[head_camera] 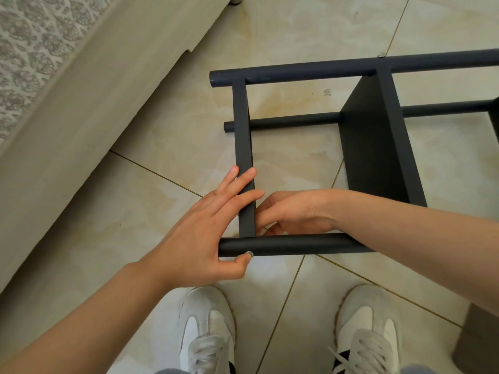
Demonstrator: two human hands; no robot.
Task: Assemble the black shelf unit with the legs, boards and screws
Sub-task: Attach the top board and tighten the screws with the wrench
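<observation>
Right at the bottom of the frame are my two white sneakers, the left sneaker [208, 327] and the right sneaker [367, 333], planted on the beige tiled floor [151, 147]. There's also some dark blocky thing [478, 341] at the lower right edge, no idea what it is. Just above the shoes is the near leg [297, 244] of the black shelf unit [378, 147], which is lying on its side on the floor from mid-frame out to the right edge. My left hand [205, 233] is over the left end of that leg. Its fingers are straight and spread flat on the end board [244, 147], and the thumb is pressing a silver screw [249, 253] head on the leg, so it's not really clenched on anything. My right hand [291, 211] is reaching inside the frame at the corner where the end board meets the near leg. Its fingers are curled down behind the leg, which blocks the view, so I honestly can't tell if it's holding anything. Further up, the middle board [378, 163] stands on edge. The lower back leg [291, 121] runs along the floor behind it, and the far leg [351, 67] crosses the upper right. The whole upper left is taken up by a beige upholstered bed base [89, 109] with grey patterned fabric [29, 41] on top, sitting pretty close to the shelf's left end.
</observation>
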